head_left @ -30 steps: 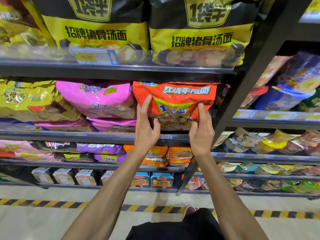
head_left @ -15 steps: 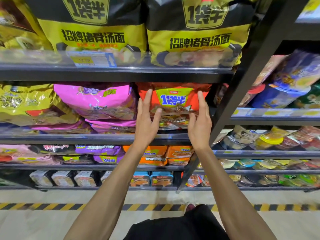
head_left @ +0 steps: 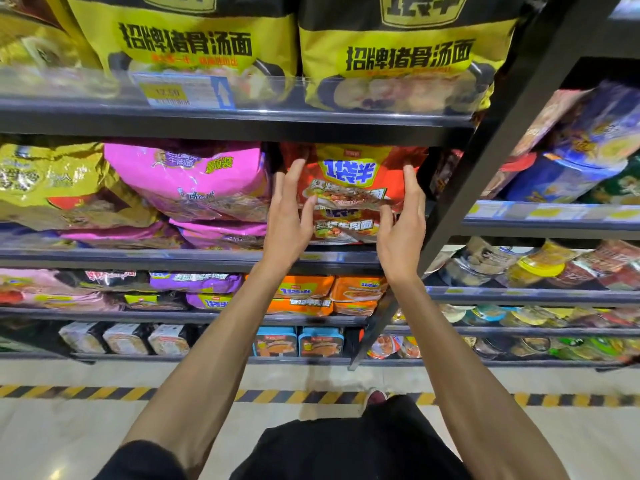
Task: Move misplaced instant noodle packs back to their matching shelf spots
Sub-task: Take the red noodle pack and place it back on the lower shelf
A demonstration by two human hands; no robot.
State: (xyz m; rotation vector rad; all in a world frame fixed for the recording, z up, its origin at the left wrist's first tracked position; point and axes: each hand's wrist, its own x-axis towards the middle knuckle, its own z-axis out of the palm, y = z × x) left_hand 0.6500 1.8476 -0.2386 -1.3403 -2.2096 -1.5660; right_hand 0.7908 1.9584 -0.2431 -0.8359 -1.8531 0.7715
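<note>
item: red pack [head_left: 349, 181] lies on the second shelf [head_left: 173, 258], on top of a matching lower pack [head_left: 346, 226], right of the pink packs [head_left: 194, 181] | hands: left hand [head_left: 287, 220] and right hand [head_left: 401, 230] flank its edges, fingers straight, thumbs on its front | why: probably squaring it into its slot | progress: this placement looks nearly done

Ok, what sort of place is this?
Most likely a supermarket aisle: black shelves packed with noodle multipacks, a price tag on a shelf edge, cup noodles in the next bay.

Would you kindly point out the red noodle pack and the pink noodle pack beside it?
Red plastic noodle pack [head_left: 348, 173]: head view, yellow logo panel.
Pink plastic noodle pack [head_left: 194, 181]: head view, front face.
</note>
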